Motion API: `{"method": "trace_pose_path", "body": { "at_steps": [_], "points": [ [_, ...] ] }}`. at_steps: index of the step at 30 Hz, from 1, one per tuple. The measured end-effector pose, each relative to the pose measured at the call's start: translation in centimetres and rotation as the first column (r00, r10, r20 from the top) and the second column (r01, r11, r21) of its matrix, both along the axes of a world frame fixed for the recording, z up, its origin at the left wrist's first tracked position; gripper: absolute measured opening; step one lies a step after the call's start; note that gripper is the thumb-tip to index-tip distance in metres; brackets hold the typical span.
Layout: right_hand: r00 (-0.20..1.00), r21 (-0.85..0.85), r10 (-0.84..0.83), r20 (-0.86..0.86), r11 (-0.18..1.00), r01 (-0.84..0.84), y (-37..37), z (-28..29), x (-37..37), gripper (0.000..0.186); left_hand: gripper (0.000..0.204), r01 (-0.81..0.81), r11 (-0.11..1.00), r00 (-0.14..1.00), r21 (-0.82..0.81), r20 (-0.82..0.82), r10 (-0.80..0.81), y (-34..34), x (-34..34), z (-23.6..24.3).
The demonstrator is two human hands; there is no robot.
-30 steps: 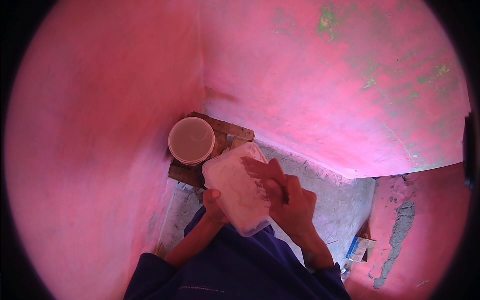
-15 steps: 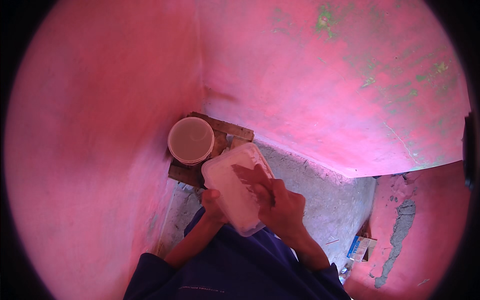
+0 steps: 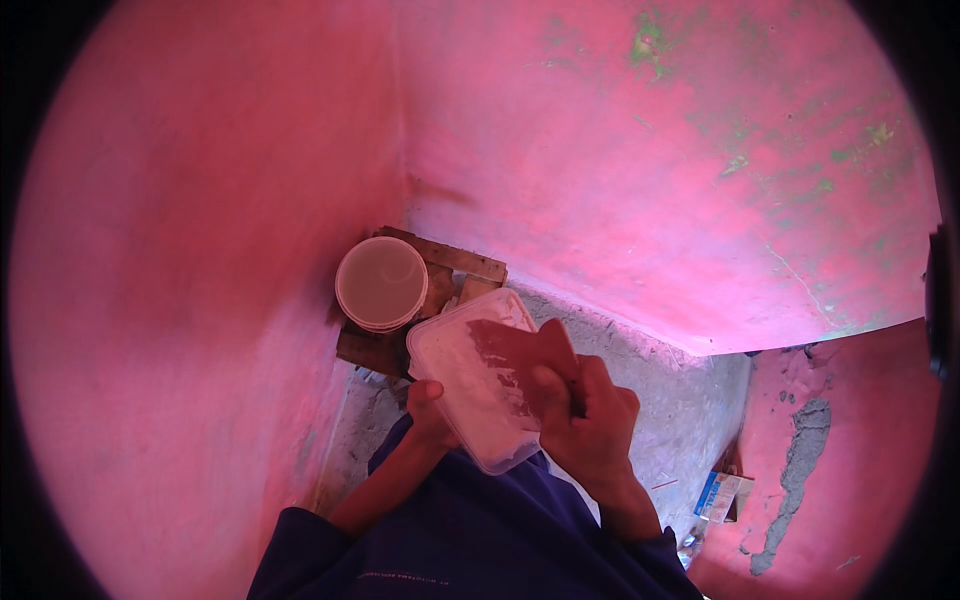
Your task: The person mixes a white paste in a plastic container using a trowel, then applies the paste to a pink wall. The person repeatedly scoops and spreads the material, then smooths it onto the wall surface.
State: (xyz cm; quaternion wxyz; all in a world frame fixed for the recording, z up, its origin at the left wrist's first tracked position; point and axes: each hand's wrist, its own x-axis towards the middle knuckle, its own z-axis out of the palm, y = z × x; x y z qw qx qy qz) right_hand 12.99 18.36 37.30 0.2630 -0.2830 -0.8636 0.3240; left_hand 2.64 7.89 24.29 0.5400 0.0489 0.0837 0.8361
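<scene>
My left hand point(image 3: 432, 418) grips the near left side of a clear plastic tub point(image 3: 462, 385), its thumb over the rim. A pale, pasty filler lies in the tub. My right hand point(image 3: 592, 425) is closed round a flat putty knife point(image 3: 530, 352). The knife's wide blade reaches over the tub's right half, with pale smears beside its edge. I cannot tell how deep the blade sits in the paste.
A round bucket point(image 3: 382, 284) stands on a wooden pallet-like stand point(image 3: 450, 253) in the wall corner. Pink walls point(image 3: 600, 180) rise on both sides, with green worn patches on one. A blue and white box point(image 3: 722, 497) lies at the right, near a grey wall patch point(image 3: 797, 470).
My right hand and the putty knife have moved to the right across the tub, and more of the blade shows. The left hand and tub have hardly shifted.
</scene>
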Motion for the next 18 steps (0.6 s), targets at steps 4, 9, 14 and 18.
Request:
{"method": "trace_pose_path", "body": {
  "at_steps": [4,9,14,18],
  "points": [
    [0.998,0.03,0.059,0.005,0.998,-0.059,-0.2,-2.1,0.1,0.014,0.09,0.024,0.999,1.0,0.045,0.012,-0.025,0.2,-0.2,-0.3],
    [0.997,0.165,0.053,0.056,0.984,-0.062,-0.5,-3.5,-0.5,0.014,0.088,0.011,0.997,1.0,0.073,0.019,-0.013,-0.1,-0.2,-0.6],
    [0.988,0.171,0.007,0.157,0.985,-0.034,0.4,-3.0,0.0,0.014,0.091,0.001,1.0,0.999,0.029,0.032,-0.002,-0.1,0.0,-0.5],
    [0.998,0.115,-0.042,0.048,0.993,0.036,0.8,-1.4,0.5,0.012,0.096,-0.012,1.0,1.0,-0.003,-0.021,0.012,0.3,-0.2,1.2]
  ]
}}
